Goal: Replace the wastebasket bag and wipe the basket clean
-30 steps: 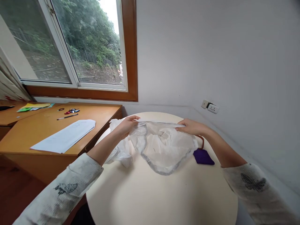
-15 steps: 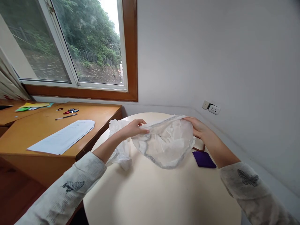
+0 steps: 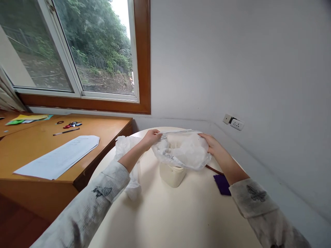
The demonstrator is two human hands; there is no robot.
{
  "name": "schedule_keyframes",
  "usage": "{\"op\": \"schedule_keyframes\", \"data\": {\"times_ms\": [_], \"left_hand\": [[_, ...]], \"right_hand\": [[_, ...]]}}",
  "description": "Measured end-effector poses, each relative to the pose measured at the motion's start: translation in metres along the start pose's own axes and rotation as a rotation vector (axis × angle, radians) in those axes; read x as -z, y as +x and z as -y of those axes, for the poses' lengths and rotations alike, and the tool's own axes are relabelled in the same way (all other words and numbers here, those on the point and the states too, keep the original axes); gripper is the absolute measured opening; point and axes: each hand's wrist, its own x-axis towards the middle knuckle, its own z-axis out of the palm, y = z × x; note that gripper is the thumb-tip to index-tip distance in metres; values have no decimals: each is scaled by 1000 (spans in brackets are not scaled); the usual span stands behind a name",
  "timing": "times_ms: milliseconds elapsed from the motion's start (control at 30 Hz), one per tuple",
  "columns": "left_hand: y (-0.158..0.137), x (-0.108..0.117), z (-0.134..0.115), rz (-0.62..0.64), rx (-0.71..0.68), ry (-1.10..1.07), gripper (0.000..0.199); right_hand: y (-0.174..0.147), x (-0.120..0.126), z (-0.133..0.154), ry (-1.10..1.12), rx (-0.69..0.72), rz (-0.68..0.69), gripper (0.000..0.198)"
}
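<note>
A thin, see-through white plastic bag [image 3: 191,150] is stretched between my two hands above the round table. My left hand [image 3: 152,138] pinches its rim on the left. On the far right of the rim, my right hand [image 3: 210,142] grips the bag with closed fingers. Below and partly behind the bag stands a small cream container [image 3: 172,175]; the film covers its upper part. A second crumpled white plastic bag [image 3: 133,182] lies to the left, partly hidden by my left forearm.
On the round cream table [image 3: 178,217], a purple cloth [image 3: 221,185] and a brown curved rim [image 3: 214,169] lie near my right forearm. At left, a wooden desk [image 3: 108,129] holds paper sheets [image 3: 62,156], a pen [image 3: 66,131] and small items. A wall socket [image 3: 237,124] is at right.
Both hands have drawn slightly closer together with the bag, and its lower edge has risen. The cream container now shows beneath it. The view has shifted a little.
</note>
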Motion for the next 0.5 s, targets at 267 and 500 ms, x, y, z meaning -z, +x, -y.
{"op": "schedule_keyframes", "data": {"times_ms": [267, 500], "left_hand": [[23, -1, 34, 27, 83, 159, 15], [1, 12, 56, 375, 180, 364, 18]], "right_hand": [[26, 14, -35, -136, -55, -13, 19], [3, 21, -62, -460, -125, 76, 18]]}}
